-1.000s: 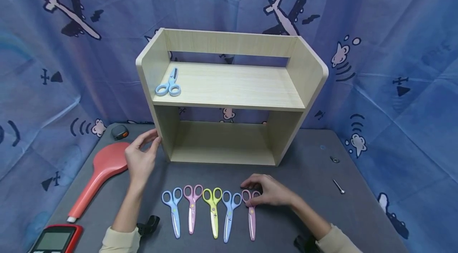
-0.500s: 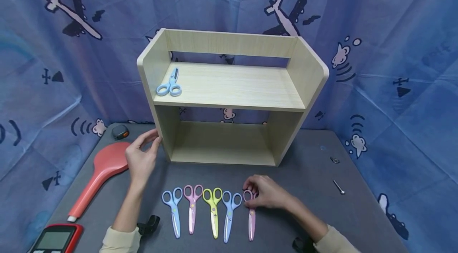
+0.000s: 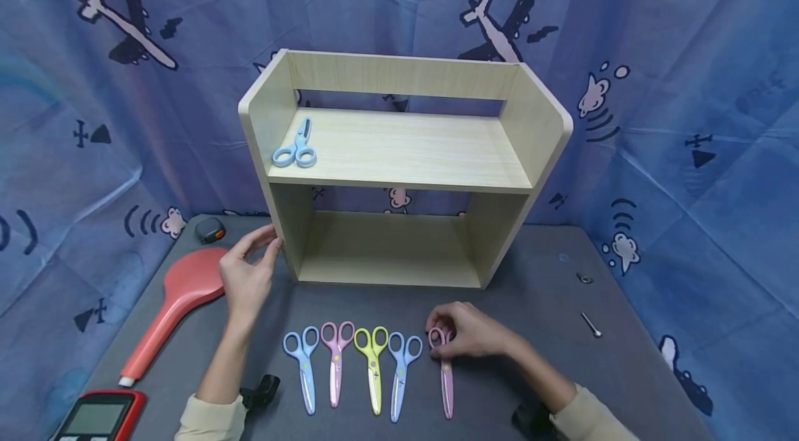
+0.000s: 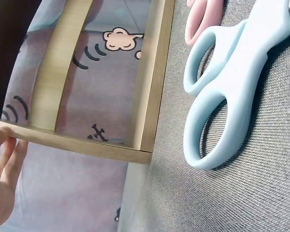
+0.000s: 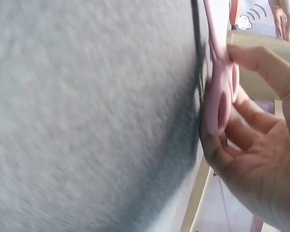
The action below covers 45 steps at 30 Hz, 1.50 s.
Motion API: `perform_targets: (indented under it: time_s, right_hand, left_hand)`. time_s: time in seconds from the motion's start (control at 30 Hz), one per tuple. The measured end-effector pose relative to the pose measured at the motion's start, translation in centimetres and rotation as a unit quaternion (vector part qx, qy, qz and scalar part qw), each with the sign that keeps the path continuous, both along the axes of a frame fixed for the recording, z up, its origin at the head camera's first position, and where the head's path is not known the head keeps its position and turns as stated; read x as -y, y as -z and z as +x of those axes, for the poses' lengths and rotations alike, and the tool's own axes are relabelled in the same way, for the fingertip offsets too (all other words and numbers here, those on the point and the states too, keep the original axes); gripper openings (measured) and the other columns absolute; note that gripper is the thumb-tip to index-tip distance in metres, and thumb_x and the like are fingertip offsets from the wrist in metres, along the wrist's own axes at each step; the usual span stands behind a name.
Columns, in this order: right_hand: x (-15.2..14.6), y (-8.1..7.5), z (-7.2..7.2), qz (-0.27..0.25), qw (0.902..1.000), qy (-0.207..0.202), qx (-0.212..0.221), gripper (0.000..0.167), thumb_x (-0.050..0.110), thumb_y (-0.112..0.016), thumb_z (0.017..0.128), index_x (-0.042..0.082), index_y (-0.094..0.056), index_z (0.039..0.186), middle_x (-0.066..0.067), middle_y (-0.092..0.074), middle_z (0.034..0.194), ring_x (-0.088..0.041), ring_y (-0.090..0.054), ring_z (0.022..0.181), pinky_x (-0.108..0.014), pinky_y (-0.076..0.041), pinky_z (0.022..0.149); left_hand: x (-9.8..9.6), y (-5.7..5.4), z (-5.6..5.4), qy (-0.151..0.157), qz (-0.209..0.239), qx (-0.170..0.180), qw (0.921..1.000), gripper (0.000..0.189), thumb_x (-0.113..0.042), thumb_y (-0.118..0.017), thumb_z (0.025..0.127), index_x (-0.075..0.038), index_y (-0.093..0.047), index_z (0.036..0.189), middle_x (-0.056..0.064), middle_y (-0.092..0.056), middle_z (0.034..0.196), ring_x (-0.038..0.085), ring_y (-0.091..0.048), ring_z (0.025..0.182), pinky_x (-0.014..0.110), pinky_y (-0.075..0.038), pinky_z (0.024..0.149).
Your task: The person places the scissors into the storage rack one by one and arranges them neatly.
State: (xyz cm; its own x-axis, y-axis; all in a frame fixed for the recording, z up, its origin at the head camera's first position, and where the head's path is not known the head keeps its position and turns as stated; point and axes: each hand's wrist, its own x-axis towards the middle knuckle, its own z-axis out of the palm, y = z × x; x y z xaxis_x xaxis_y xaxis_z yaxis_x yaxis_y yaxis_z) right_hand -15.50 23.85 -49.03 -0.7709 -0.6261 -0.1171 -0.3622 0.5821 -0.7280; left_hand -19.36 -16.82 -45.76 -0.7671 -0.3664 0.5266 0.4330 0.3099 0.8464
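Observation:
My right hand [image 3: 471,331] pinches a pair of pink scissors [image 3: 447,385] by the handles, thumb on the near side and fingers behind. In the right wrist view the pink scissors [image 5: 221,92] cast a shadow on the grey mat. The fingertips of my left hand [image 3: 248,278] touch the outer left side of a pale wooden shelf [image 3: 399,150]. To the left of the right hand lie blue scissors [image 3: 397,378], yellow scissors [image 3: 373,375], pink scissors [image 3: 336,365] and more blue scissors [image 3: 306,372], blades toward me. Another blue pair [image 3: 298,146] lies on the upper board.
A red paddle-shaped thing [image 3: 181,295] lies at left, below a dark tape measure [image 3: 209,229]. A red device with a screen [image 3: 100,417] stands in the near left corner. At right are a small metal ring [image 3: 583,278] and a bolt [image 3: 591,324].
The pink scissors in my right hand have shifted slightly to the right, away from the blue pair beside them. My left hand stays at the shelf's side.

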Motion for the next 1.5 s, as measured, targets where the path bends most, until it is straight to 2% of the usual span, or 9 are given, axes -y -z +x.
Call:
perform_targets:
  time_s: [0.4, 0.57, 0.67, 0.73, 0.93, 1.1, 1.23, 1.37, 1.5]
  right_hand:
    - [-1.2, -1.7, -0.7, -0.017, 0.9918, -0.093, 0.087, 0.022, 0.02, -0.087, 0.093, 0.011, -0.079, 0.111, -0.006, -0.072, 0.093, -0.001, -0.059, 0.075, -0.015, -0.048, 0.063]
    - [-2.0, -2.4, -0.8, -0.035, 0.9774, -0.125, 0.167, 0.026, 0.015, -0.085, 0.094, 0.004, -0.077, 0.116, -0.011, -0.072, 0.096, 0.002, -0.06, 0.065, -0.013, -0.05, 0.057]
    - [-2.4, -2.8, -1.0, -0.041, 0.9649, -0.137, 0.22, 0.031, 0.011, -0.085, 0.093, 0.002, -0.076, 0.121, -0.014, -0.073, 0.103, 0.002, -0.065, 0.067, -0.013, -0.055, 0.06]
    - [-2.6, -3.1, -1.0, -0.037, 0.9598, -0.145, 0.238, 0.035, 0.009, -0.085, 0.092, 0.003, -0.075, 0.125, -0.014, -0.073, 0.109, 0.001, -0.066, 0.07, -0.013, -0.056, 0.063]
    - [-2.8, -3.9, -1.0, -0.014, 0.9568, -0.165, 0.239, 0.041, 0.008, -0.085, 0.089, 0.003, -0.076, 0.129, -0.013, -0.077, 0.119, -0.003, -0.066, 0.081, -0.012, -0.052, 0.067]
    - [-2.7, -4.2, -0.8, -0.02, 0.9533, -0.171, 0.248, 0.038, 0.007, -0.084, 0.089, -0.002, -0.076, 0.125, -0.03, -0.076, 0.115, -0.002, -0.068, 0.085, -0.012, -0.054, 0.069]
    - [-2.9, -4.2, -0.7, -0.029, 0.9461, -0.183, 0.265, 0.039, 0.005, -0.081, 0.091, -0.005, -0.073, 0.129, -0.04, -0.072, 0.115, 0.002, -0.067, 0.078, -0.011, -0.051, 0.063]
    - [-3.1, -4.3, -0.6, -0.033, 0.9452, -0.187, 0.265, 0.039, 0.006, -0.08, 0.092, -0.005, -0.074, 0.129, -0.035, -0.075, 0.111, 0.004, -0.066, 0.076, -0.01, -0.05, 0.062]
    - [-3.2, -4.7, -0.4, -0.049, 0.9467, -0.176, 0.265, 0.037, 0.005, -0.079, 0.092, -0.008, -0.073, 0.126, -0.023, -0.08, 0.103, 0.003, -0.068, 0.076, -0.011, -0.055, 0.065]
  left_hand:
    - [0.0, -0.1, 0.1, -0.005, -0.005, 0.005, 1.0, 0.026, 0.004, -0.081, 0.094, -0.003, -0.082, 0.12, 0.02, -0.083, 0.111, -0.01, -0.071, 0.095, 0.007, -0.058, 0.081]
    - [0.0, 0.0, 0.0, -0.006, -0.009, 0.006, 0.9999, 0.026, 0.003, -0.08, 0.095, -0.003, -0.082, 0.12, 0.02, -0.083, 0.112, -0.011, -0.071, 0.095, 0.007, -0.058, 0.082]
    - [0.0, 0.0, 0.0, -0.004, -0.008, 0.001, 1.0, 0.026, 0.004, -0.08, 0.094, -0.001, -0.082, 0.119, 0.021, -0.082, 0.111, -0.012, -0.071, 0.094, 0.007, -0.058, 0.081]
    - [0.0, 0.0, 0.0, -0.003, -0.006, -0.001, 1.0, 0.026, 0.005, -0.081, 0.094, -0.001, -0.082, 0.119, 0.021, -0.082, 0.111, -0.012, -0.071, 0.094, 0.007, -0.058, 0.081]
    - [-0.1, 0.0, -0.1, -0.004, -0.002, -0.001, 1.0, 0.026, 0.005, -0.081, 0.094, -0.002, -0.082, 0.119, 0.021, -0.083, 0.111, -0.01, -0.072, 0.094, 0.006, -0.058, 0.08]
    - [0.0, 0.0, -0.1, -0.002, 0.003, -0.001, 1.0, 0.026, 0.005, -0.08, 0.094, -0.002, -0.082, 0.119, 0.021, -0.083, 0.111, -0.01, -0.073, 0.094, 0.007, -0.058, 0.08]
    - [0.0, 0.1, -0.1, -0.002, 0.004, -0.001, 1.0, 0.025, 0.005, -0.08, 0.094, -0.001, -0.082, 0.119, 0.022, -0.082, 0.111, -0.011, -0.072, 0.094, 0.007, -0.059, 0.08]
    - [0.1, 0.2, -0.1, -0.002, 0.005, -0.001, 1.0, 0.025, 0.005, -0.08, 0.094, 0.0, -0.081, 0.119, 0.023, -0.082, 0.111, -0.011, -0.072, 0.093, 0.007, -0.059, 0.08]
    - [0.1, 0.2, -0.2, -0.003, 0.003, -0.003, 1.0, 0.025, 0.006, -0.08, 0.094, 0.0, -0.081, 0.119, 0.023, -0.082, 0.111, -0.011, -0.072, 0.093, 0.007, -0.058, 0.08]
